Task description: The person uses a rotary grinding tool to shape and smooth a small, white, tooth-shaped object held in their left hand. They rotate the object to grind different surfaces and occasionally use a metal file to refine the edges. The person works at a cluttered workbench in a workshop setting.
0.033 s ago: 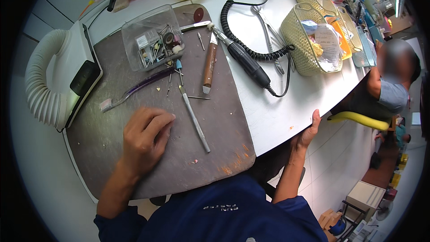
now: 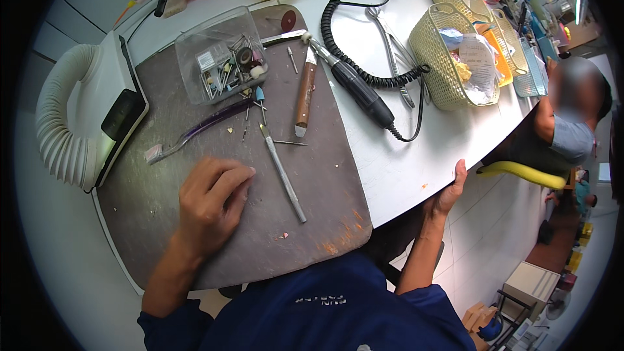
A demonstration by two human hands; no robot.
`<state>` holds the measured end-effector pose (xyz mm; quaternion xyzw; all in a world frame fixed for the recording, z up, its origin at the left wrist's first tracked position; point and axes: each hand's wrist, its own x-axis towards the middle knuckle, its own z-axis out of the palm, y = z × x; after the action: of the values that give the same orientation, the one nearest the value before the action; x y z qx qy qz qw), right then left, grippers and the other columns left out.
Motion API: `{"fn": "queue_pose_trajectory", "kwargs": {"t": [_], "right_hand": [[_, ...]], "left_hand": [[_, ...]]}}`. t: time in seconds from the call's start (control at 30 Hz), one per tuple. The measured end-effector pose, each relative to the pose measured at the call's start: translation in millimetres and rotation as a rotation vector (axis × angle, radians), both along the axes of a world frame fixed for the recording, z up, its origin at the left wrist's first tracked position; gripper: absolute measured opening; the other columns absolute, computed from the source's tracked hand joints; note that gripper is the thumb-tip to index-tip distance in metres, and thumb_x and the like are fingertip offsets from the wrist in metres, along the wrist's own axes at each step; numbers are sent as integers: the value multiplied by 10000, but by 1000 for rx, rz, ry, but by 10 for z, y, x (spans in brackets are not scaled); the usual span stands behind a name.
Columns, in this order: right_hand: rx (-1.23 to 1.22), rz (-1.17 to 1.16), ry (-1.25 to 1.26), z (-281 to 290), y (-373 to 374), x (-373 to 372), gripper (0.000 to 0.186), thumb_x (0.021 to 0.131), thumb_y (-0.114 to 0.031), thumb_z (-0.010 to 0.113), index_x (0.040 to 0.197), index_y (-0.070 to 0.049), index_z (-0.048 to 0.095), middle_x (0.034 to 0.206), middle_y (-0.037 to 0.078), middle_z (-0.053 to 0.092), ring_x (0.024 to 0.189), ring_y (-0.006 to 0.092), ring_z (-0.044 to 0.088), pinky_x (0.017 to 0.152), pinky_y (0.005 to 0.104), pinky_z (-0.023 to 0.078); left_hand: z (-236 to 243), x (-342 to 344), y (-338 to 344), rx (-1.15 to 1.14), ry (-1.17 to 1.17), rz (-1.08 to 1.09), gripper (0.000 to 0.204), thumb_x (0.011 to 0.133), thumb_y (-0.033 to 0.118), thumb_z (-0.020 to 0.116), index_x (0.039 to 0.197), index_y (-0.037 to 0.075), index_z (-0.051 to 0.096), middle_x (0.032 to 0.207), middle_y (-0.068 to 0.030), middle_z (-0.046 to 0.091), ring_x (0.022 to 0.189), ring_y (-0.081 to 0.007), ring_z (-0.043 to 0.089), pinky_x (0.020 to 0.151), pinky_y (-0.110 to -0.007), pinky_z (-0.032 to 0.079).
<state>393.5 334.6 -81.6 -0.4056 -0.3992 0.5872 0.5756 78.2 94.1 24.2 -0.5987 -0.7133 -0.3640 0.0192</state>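
Observation:
My left hand (image 2: 213, 205) rests on the worn grey-brown board (image 2: 195, 266), its fingers curled together; what they hold, if anything, is hidden. Nearest to it is a slim metal knife-like hand tool (image 2: 283, 175), lying to its right. Beyond the hand lies a purple-handled toothbrush (image 2: 205, 120). My right hand (image 2: 446, 196) is at the table's right edge with its thumb stretched up. Its other fingers are mostly hidden, and nothing shows in it. A wooden-handled knife (image 2: 304, 97) and a blue-tipped rotary bit (image 2: 260, 101) lie farther up the board.
A clear box (image 2: 188, 71) of rotary bits sits on the board. Right of it lie a black rotary handpiece (image 2: 361, 94) with coiled cord and metal tongs (image 2: 392, 52). Cream baskets (image 2: 429, 58) stand farther right. A white hose unit (image 2: 127, 78) is at left. Another person (image 2: 556, 133) sits beyond.

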Motion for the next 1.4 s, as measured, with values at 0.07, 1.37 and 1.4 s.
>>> {"fn": "queue_pose_trajectory", "kwargs": {"t": [0.07,1.37,1.4], "right_hand": [[-3,-1,-29,-15,-6,2,517,981,-393,492,1293,19,489,1208,118,594,1107,229,588,979,362,454],[33,-33,-131,-57,66,136,582,960,-313,547,1431,-33,349,1348,145,480,1228,249,492,1032,389,402],[31,-28,-153,44,17,91,606,954,-311,565,1443,-36,337,1376,150,459,1257,247,470,1046,383,390]], "left_hand": [[9,-5,0,6,-18,-5,273,662,-100,732,897,23,666,819,-80,620,688,-219,586,575,-324,470],[106,63,-31,62,-192,35,225,766,-104,687,955,20,681,881,-111,649,731,-187,654,633,-274,525],[111,70,-30,55,-197,24,224,769,-103,684,955,21,682,885,-110,648,731,-188,654,632,-274,524]]}}
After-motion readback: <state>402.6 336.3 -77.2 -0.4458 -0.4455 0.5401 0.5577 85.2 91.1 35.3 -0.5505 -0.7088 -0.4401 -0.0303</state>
